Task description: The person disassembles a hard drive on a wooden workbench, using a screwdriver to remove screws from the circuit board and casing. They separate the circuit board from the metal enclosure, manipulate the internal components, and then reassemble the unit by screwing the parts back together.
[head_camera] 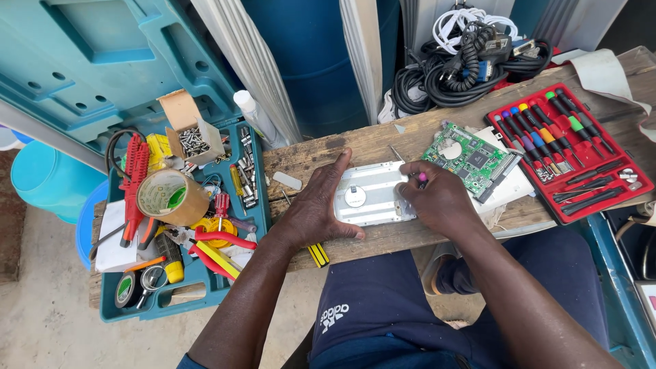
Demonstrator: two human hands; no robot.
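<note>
Nearest to us are the person's dark blue trousers [383,307], knees tucked under the worn wooden plank tabletop [383,239]. On that tabletop lies a flat silver metal drive casing [365,195], roughly in the middle, and both hands are on it. The left hand [318,205] is spread wide and pressed flat, palm down, against the casing's left edge, holding nothing but pinning the piece in place. The right hand [437,198] is closed around a small screwdriver with a pink cap [421,178], its tip down at the casing's right edge. Just beyond that hand rests a green circuit board [471,157] on a white sheet, and further right sits an open red case of precision screwdrivers with coloured handles [567,150]. Off to the left, a teal plastic toolbox tray [205,273] holds a roll of brown tape [171,198], red-handled pliers and loose bits. From where I stand, the work looks best done with the driver kept upright and seated fully in the screw head, turned with light fingers while the flat hand stops the casing from sliding; a slipped tip could round the tiny screw.
</note>
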